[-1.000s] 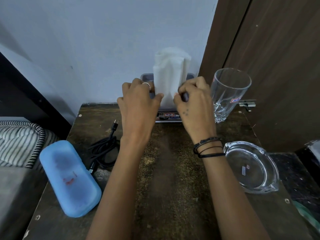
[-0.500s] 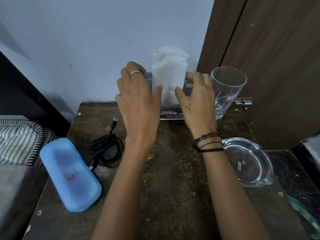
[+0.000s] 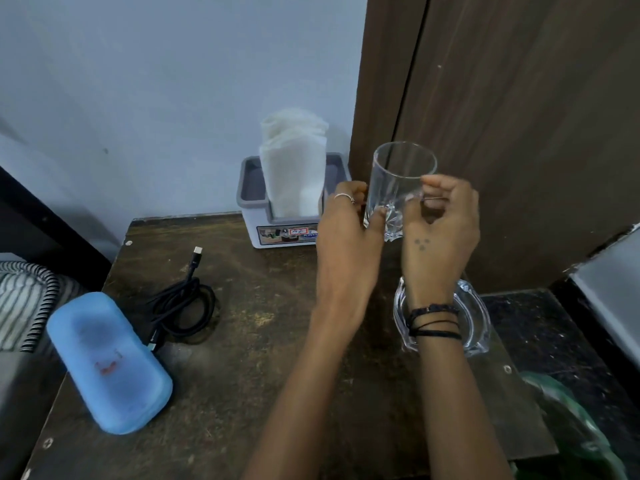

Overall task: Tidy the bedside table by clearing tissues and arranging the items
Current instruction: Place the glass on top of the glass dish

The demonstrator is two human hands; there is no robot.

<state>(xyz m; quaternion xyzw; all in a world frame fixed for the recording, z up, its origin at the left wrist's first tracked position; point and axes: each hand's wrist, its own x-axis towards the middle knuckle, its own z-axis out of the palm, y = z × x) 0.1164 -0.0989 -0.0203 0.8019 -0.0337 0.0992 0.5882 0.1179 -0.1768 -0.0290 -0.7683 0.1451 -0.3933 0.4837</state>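
Note:
A clear drinking glass point(image 3: 401, 171) stands upright at the back right of the dark wooden bedside table point(image 3: 263, 341). My left hand point(image 3: 348, 233) grips its left side and my right hand point(image 3: 440, 233) grips its right side, both near the base. To the left of the glass a grey-and-white tissue holder point(image 3: 250, 188) stands against the wall with white tissues point(image 3: 294, 168) sticking up out of it. A glass ashtray point(image 3: 478, 323) lies under my right wrist, partly hidden.
A coiled black charging cable point(image 3: 180, 306) lies left of centre. A blue oblong case point(image 3: 107, 365) sits at the front left corner. A brown wooden door point(image 3: 519, 116) rises at the right, striped bedding point(image 3: 24, 303) at the left, green plastic point(image 3: 571, 420) at the lower right.
Both hands have let go of the tissues and holder and moved right onto the glass. The tissues now stand free in the holder.

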